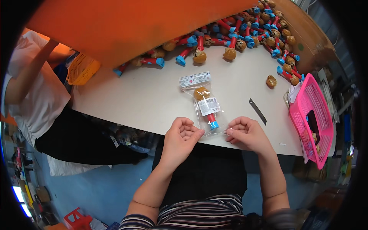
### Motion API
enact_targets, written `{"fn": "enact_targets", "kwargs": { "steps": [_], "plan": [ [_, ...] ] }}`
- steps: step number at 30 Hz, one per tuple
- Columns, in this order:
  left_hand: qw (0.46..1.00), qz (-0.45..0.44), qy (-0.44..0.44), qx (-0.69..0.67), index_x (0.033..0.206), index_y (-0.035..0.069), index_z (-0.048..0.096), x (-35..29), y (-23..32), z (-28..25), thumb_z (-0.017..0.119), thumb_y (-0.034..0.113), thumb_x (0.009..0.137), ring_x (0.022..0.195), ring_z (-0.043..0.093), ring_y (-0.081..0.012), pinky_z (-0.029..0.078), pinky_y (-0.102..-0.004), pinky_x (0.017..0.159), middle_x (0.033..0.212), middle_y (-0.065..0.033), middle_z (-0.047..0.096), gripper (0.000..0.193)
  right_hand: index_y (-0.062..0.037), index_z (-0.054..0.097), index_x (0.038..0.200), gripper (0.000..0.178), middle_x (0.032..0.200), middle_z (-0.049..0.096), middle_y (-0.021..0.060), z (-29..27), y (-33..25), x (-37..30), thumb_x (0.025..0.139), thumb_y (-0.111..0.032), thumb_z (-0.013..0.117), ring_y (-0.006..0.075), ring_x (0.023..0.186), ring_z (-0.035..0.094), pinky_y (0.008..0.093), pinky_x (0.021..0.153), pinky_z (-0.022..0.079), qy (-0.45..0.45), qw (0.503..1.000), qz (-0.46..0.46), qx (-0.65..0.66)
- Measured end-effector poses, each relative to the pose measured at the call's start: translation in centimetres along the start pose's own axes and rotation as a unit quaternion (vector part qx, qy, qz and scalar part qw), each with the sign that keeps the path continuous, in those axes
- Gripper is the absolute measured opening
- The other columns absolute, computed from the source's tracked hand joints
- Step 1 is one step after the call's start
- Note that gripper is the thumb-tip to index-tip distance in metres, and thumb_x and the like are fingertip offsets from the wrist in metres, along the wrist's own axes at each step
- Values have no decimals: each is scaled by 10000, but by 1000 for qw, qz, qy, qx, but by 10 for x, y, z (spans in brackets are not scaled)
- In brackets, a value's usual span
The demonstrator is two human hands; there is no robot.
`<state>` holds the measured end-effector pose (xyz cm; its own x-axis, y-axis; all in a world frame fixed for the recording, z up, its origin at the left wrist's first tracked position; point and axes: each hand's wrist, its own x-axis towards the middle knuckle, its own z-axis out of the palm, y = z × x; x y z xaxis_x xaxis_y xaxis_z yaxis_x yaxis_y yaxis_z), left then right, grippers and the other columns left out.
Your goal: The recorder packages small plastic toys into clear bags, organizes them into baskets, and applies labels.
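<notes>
A clear plastic bag (194, 79) with a printed header lies flat near the table's front edge. Inside it is a toy figure (212, 118) with a rounded golden-brown head, a red tube body and a blue foot. A white label (209, 106) partly covers the toy's middle. My left hand (179, 138) pinches the bag's lower left corner between thumb and fingers. At the opposite lower corner, my right hand (249, 134) is closed on the plastic in the same way.
Many similar toys (231, 53) are heaped along the far side, against an orange board (115, 30). Right of the bag lie a dark blade (257, 112) and a small gold cup-shaped piece (271, 81). A pink basket (300, 122) stands at right, a yellow basket (83, 69) at left beside another person (42, 99).
</notes>
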<state>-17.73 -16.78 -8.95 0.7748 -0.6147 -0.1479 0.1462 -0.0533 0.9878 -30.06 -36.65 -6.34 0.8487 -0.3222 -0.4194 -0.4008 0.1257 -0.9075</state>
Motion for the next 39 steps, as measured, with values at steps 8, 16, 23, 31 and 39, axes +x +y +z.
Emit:
{"fn": "enact_targets", "kwargs": {
  "steps": [8, 16, 23, 31, 39],
  "plan": [
    [999, -38, -8, -30, 1123, -17, 445, 20, 2, 12, 638, 46, 890, 732, 631, -112, 509, -220, 663, 855, -94, 614, 309, 55, 558, 1132, 291, 874, 692, 117, 9, 4, 8, 898, -94, 646, 134, 735, 676, 216, 622, 547, 63, 997, -26, 36],
    [998, -3, -12, -69, 1090, 2, 444, 20, -8, 9, 595, 37, 913, 702, 616, -110, 516, -229, 645, 826, -76, 582, 236, 48, 597, 1045, 185, 841, 699, 139, 10, 11, 14, 907, -72, 626, 132, 704, 676, 223, 618, 554, 90, 994, -37, 56],
    [998, -22, 6, -60, 1179, 4, 415, -1, -3, 13, 634, 3, 884, 697, 609, -106, 508, -218, 644, 817, -71, 590, 367, 40, 592, 1009, 137, 819, 696, 135, 13, 25, 11, 900, -38, 618, 136, 694, 671, 221, 621, 544, 69, 993, -78, 56],
    [993, -13, -12, -120, 1112, 11, 435, -27, -18, -3, 607, -17, 895, 741, 603, -93, 504, -211, 646, 846, -57, 584, 279, 39, 582, 960, 95, 807, 693, 124, 22, 23, -2, 887, -8, 619, 126, 708, 671, 215, 639, 543, 34, 995, -53, 77],
    [991, -79, -18, -108, 1210, -10, 438, -53, -34, -24, 540, 214, 985, 864, 634, -147, 532, -299, 759, 973, -84, 618, 334, 35, 588, 952, 92, 836, 694, 109, 44, 44, -34, 884, -7, 633, 121, 728, 665, 220, 654, 541, -98, 989, -46, 104]
  ]
}}
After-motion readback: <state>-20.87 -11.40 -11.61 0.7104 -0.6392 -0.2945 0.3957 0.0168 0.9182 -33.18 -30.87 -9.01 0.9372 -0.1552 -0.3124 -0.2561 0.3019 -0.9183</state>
